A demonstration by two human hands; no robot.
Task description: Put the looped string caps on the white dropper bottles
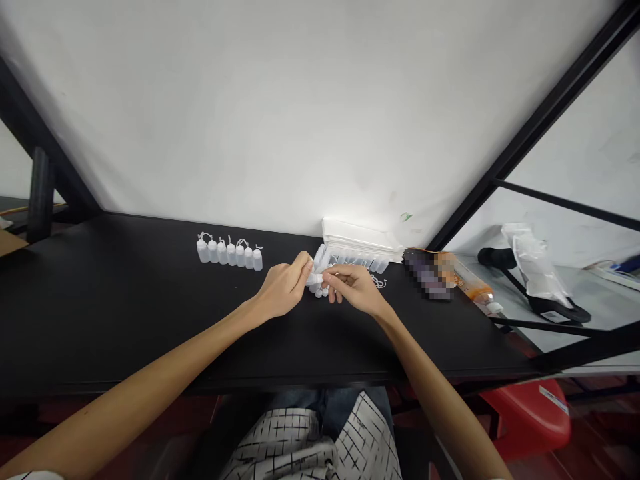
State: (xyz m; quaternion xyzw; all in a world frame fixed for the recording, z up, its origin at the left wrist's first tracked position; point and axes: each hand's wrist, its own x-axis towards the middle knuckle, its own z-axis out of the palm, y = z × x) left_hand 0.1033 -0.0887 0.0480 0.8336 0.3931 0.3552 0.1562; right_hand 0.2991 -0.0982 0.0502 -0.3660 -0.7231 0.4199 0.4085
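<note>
My left hand [285,288] is closed round a small translucent white squeeze bottle [314,278], most of it hidden by the fingers. The fingers of my right hand [357,288] pinch at the bottle's right end, and whether a cap is between them is too small to tell. Behind and beneath my hands lie more small white plastic bottles [383,266], several of them side by side, with thin white cap straps [381,283] near them. To the left, a row of several upright squeeze bottles [231,254] with tethered caps stands on the black table.
A stack of flat white boxes or packets [360,233] lies against the wall behind the bottles. Further right are a blurred dark packet [427,273] and an orange-labelled drink bottle [473,288] on its side. Black frame bars [500,160] edge the table [125,307]; a red stool [530,413] stands below.
</note>
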